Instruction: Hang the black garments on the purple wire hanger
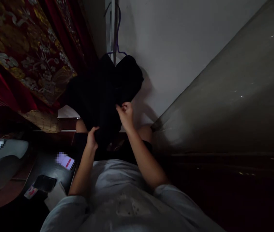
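A black garment (103, 93), probably a shirt though its exact kind is lost in the dark, hangs from a purple hanger (119, 38) in front of me. My left hand (92, 138) grips its lower left edge, thumb on top and the other fingers hidden by the cloth. Higher up on the right, my right hand (126, 112) pinches the fabric near its right edge between thumb and fingers. Between my two hands the cloth hangs down toward my lap.
Red embroidered cloth (47, 61) hangs at the left, above a woven basket-like object (44, 120). A lit phone (66, 161) and a dark case (45, 183) lie on a black surface beside a grey chair (6, 164). A slanted grey panel (224, 90) stands at the right.
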The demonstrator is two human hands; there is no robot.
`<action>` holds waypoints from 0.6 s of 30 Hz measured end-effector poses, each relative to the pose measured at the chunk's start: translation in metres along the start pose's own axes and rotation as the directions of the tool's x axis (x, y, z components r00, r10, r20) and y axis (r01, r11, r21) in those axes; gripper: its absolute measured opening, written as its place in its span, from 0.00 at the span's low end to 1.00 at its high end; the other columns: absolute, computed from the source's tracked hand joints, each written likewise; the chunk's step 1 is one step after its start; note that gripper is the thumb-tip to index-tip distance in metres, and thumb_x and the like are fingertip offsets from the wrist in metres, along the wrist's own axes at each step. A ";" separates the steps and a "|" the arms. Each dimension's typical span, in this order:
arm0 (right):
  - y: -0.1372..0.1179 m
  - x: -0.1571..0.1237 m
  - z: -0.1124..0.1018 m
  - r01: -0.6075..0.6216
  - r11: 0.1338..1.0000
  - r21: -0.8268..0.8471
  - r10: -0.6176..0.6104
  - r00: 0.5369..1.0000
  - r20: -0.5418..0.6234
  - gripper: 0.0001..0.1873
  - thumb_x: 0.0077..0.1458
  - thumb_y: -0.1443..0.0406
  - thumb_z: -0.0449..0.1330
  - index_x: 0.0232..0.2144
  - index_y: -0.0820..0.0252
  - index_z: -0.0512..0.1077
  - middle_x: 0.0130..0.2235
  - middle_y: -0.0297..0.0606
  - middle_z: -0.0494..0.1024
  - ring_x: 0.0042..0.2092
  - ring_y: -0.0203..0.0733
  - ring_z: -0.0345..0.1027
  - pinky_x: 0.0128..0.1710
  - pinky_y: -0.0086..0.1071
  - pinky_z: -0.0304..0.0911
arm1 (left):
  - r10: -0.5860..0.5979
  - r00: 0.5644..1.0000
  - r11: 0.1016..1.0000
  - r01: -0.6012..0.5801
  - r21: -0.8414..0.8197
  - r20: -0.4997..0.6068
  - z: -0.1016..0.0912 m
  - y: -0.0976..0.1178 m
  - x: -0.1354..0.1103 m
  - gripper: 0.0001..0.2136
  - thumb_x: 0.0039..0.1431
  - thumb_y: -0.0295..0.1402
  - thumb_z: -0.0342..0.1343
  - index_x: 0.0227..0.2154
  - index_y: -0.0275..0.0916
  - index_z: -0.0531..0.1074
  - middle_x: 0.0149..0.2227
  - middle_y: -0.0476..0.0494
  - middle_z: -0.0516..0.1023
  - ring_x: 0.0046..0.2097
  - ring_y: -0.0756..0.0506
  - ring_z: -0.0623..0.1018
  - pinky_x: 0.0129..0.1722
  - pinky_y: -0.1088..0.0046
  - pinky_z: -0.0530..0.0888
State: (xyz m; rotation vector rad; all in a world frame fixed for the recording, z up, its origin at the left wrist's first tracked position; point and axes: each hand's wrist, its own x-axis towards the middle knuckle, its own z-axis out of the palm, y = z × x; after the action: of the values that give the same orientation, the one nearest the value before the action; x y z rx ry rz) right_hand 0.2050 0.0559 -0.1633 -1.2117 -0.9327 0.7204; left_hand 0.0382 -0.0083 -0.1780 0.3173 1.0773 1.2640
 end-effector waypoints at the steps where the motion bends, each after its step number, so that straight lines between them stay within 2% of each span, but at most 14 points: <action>1: 0.005 -0.007 0.006 -0.083 0.996 -0.012 0.084 0.996 0.032 0.15 0.52 0.59 0.62 0.35 0.57 0.60 0.24 0.24 0.61 0.26 0.33 0.59 0.29 0.28 0.56 | -0.012 1.000 1.000 0.012 0.001 -0.010 -0.003 -0.002 -0.004 0.12 0.38 0.33 0.65 0.28 0.34 0.75 0.25 0.46 0.78 0.28 0.44 0.79 0.34 0.69 0.79; 3: 0.011 -0.022 0.010 -0.214 0.976 -0.050 0.217 0.973 0.078 0.12 0.52 0.63 0.62 0.32 0.57 0.61 0.22 0.24 0.61 0.26 0.31 0.57 0.27 0.26 0.53 | -0.032 0.999 0.999 0.032 -0.009 -0.026 -0.008 -0.004 -0.013 0.11 0.39 0.34 0.64 0.27 0.35 0.74 0.25 0.46 0.78 0.31 0.42 0.81 0.37 0.68 0.80; 5: 0.014 -0.035 0.003 -0.314 0.947 -0.070 0.321 0.935 0.150 0.08 0.54 0.64 0.60 0.29 0.58 0.62 0.22 0.25 0.63 0.24 0.30 0.57 0.25 0.25 0.52 | 0.018 0.998 0.999 -0.020 -0.032 -0.055 -0.012 -0.006 -0.018 0.12 0.40 0.34 0.65 0.30 0.36 0.74 0.29 0.46 0.80 0.37 0.41 0.82 0.42 0.67 0.80; 7: 0.014 -0.043 -0.010 -0.387 0.917 -0.095 0.398 0.878 0.266 0.10 0.57 0.63 0.57 0.24 0.59 0.64 0.20 0.29 0.66 0.22 0.30 0.58 0.23 0.25 0.51 | 0.158 0.980 0.987 -0.161 -0.008 -0.119 -0.014 -0.007 -0.019 0.15 0.41 0.33 0.67 0.35 0.38 0.75 0.36 0.46 0.81 0.44 0.41 0.82 0.48 0.67 0.79; 9: 0.011 -0.044 -0.025 -0.436 0.890 -0.130 0.452 0.816 0.360 0.16 0.58 0.61 0.54 0.21 0.61 0.66 0.20 0.35 0.70 0.20 0.31 0.59 0.20 0.26 0.51 | 0.380 0.917 0.921 -0.364 0.138 -0.120 -0.017 -0.010 -0.020 0.21 0.45 0.33 0.68 0.44 0.40 0.74 0.45 0.44 0.81 0.52 0.40 0.80 0.55 0.65 0.76; 10: 0.009 -0.043 -0.032 -0.453 0.880 -0.141 0.470 0.791 0.391 0.18 0.59 0.60 0.54 0.20 0.62 0.68 0.20 0.37 0.72 0.19 0.31 0.60 0.20 0.26 0.51 | 0.511 0.856 0.842 -0.480 0.246 -0.078 -0.018 -0.012 -0.021 0.24 0.47 0.33 0.68 0.49 0.41 0.72 0.51 0.43 0.79 0.56 0.39 0.78 0.59 0.63 0.73; 11: 0.005 -0.042 -0.038 -0.462 0.875 -0.144 0.477 0.776 0.412 0.18 0.59 0.59 0.54 0.20 0.63 0.69 0.20 0.39 0.73 0.19 0.31 0.61 0.20 0.25 0.52 | 0.647 0.763 0.717 -0.600 0.355 -0.016 -0.018 -0.014 -0.023 0.29 0.49 0.33 0.68 0.55 0.42 0.69 0.57 0.40 0.74 0.61 0.39 0.74 0.64 0.61 0.69; 12: 0.001 -0.041 -0.044 -0.467 0.873 -0.138 0.478 0.768 0.426 0.19 0.58 0.59 0.54 0.20 0.63 0.69 0.20 0.39 0.73 0.20 0.31 0.62 0.20 0.25 0.53 | 0.769 0.637 0.550 -0.703 0.450 0.056 -0.018 -0.017 -0.026 0.34 0.50 0.34 0.68 0.60 0.42 0.64 0.63 0.38 0.68 0.66 0.37 0.68 0.68 0.58 0.64; 13: -0.003 -0.041 -0.048 -0.469 0.873 -0.130 0.476 0.765 0.434 0.19 0.58 0.58 0.55 0.19 0.63 0.69 0.20 0.38 0.72 0.20 0.30 0.62 0.20 0.24 0.53 | 0.862 0.492 0.363 -0.771 0.522 0.127 -0.017 -0.021 -0.030 0.37 0.52 0.34 0.68 0.64 0.42 0.60 0.67 0.35 0.61 0.69 0.36 0.63 0.70 0.56 0.59; 14: -0.008 -0.041 -0.051 -0.469 0.875 -0.119 0.470 0.765 0.441 0.19 0.56 0.58 0.56 0.19 0.63 0.69 0.19 0.37 0.71 0.20 0.30 0.62 0.21 0.24 0.54 | 0.914 0.357 0.191 -0.799 0.570 0.194 -0.014 -0.025 -0.034 0.39 0.54 0.35 0.68 0.66 0.42 0.56 0.69 0.34 0.56 0.71 0.36 0.58 0.71 0.54 0.55; 15: -0.012 -0.043 -0.053 -0.464 0.879 -0.108 0.460 0.766 0.449 0.18 0.55 0.57 0.57 0.18 0.62 0.69 0.19 0.36 0.70 0.20 0.30 0.61 0.21 0.24 0.53 | 0.924 0.266 0.056 -0.804 0.592 0.273 -0.010 -0.028 -0.038 0.38 0.56 0.35 0.67 0.67 0.42 0.56 0.70 0.33 0.54 0.72 0.35 0.56 0.72 0.52 0.54; 16: -0.016 -0.044 -0.054 -0.456 0.884 -0.098 0.447 0.768 0.458 0.19 0.53 0.56 0.59 0.18 0.62 0.68 0.18 0.35 0.68 0.20 0.29 0.59 0.21 0.24 0.52 | 0.901 0.231 -0.031 -0.811 0.585 0.368 -0.005 -0.032 -0.041 0.35 0.59 0.36 0.65 0.67 0.41 0.57 0.68 0.32 0.56 0.71 0.35 0.57 0.71 0.51 0.55; 17: -0.020 -0.047 -0.055 -0.444 0.891 -0.090 0.432 0.771 0.467 0.19 0.52 0.55 0.60 0.17 0.62 0.67 0.17 0.33 0.67 0.20 0.29 0.58 0.21 0.24 0.51 | 0.852 0.241 -0.069 -0.829 0.555 0.466 0.001 -0.035 -0.042 0.31 0.62 0.36 0.63 0.65 0.41 0.59 0.66 0.32 0.60 0.69 0.35 0.61 0.69 0.51 0.58; 18: -0.024 -0.049 -0.055 -0.428 0.900 -0.082 0.412 0.777 0.476 0.20 0.50 0.54 0.62 0.17 0.61 0.66 0.17 0.32 0.66 0.20 0.28 0.57 0.21 0.25 0.51 | 0.788 0.272 -0.065 -0.855 0.515 0.552 0.007 -0.037 -0.042 0.26 0.64 0.35 0.61 0.63 0.40 0.62 0.63 0.32 0.65 0.66 0.36 0.65 0.67 0.52 0.62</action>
State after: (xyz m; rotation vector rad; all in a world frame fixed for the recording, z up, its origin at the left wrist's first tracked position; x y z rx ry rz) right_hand 0.2308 -0.0160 -0.1549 -1.2504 -1.0584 1.4479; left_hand 0.0701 -0.0546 -0.1814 2.0342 1.3336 1.7333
